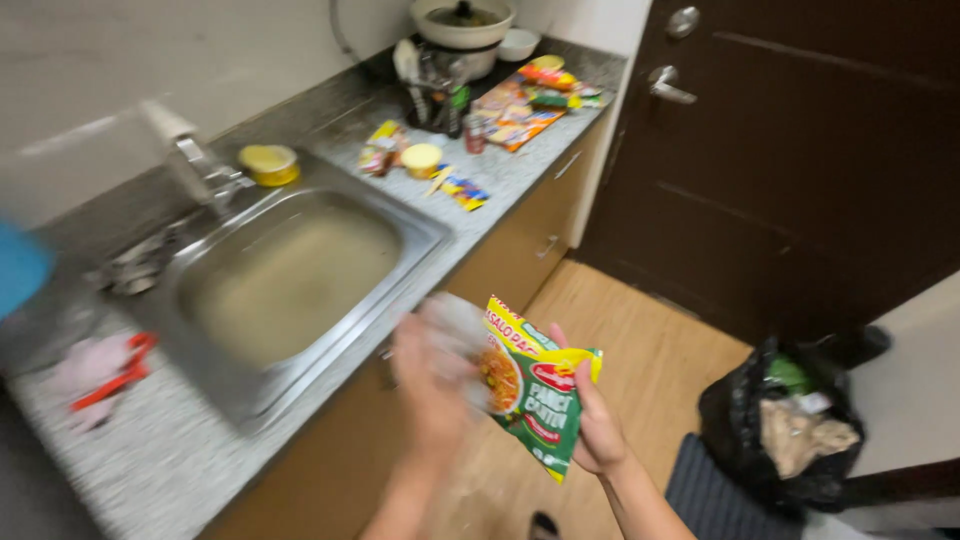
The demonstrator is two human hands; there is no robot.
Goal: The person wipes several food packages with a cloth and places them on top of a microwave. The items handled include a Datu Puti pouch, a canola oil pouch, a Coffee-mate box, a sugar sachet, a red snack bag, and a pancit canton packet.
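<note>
Our right hand [597, 430] fingers pinch the noodle packet [535, 400] beside the sink [300, 280]; left hand [435, 375] is blurred, grip unclear. A loose pinch risks dropping it.

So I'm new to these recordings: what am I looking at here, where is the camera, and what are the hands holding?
There is no machine here: a person works with two bare hands, and the one picture comes from a camera worn on the head, looking down. The right hand holds a green and yellow noodle packet by its edge. The left hand is blurred by motion at the packet's other side; whether it grips the packet or something pale cannot be told. To the left runs a speckled counter with a steel sink, a tap, a yellow tub, more snack packets and a pot. On the wooden floor at the right stands a black rubbish bag, beside a dark door.
</note>
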